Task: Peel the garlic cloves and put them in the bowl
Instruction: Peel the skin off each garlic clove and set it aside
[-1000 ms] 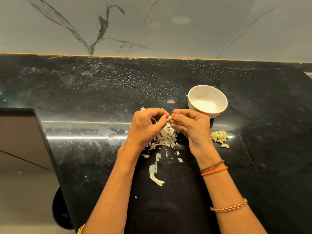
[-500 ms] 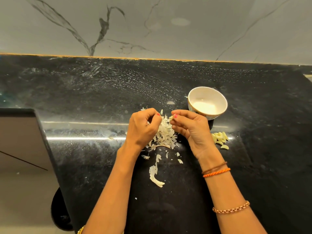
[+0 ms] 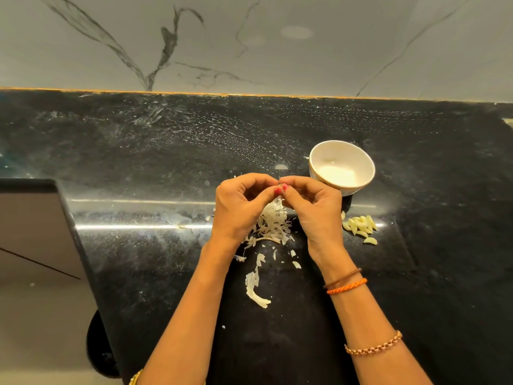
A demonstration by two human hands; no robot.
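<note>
My left hand and my right hand meet fingertip to fingertip above a heap of white garlic skins. Between their thumbs and forefingers they pinch something small, mostly hidden; it looks like a garlic clove. A white bowl with a gold rim stands just right of my right hand and looks empty. Several peeled cloves lie on the black counter in front of the bowl.
Loose skin scraps, one long curl among them, lie on the black counter between my forearms. A marble wall rises behind. The counter's left corner drops off to the floor.
Half a second ago my hands were apart above the skins; now their fingertips have come together again.
</note>
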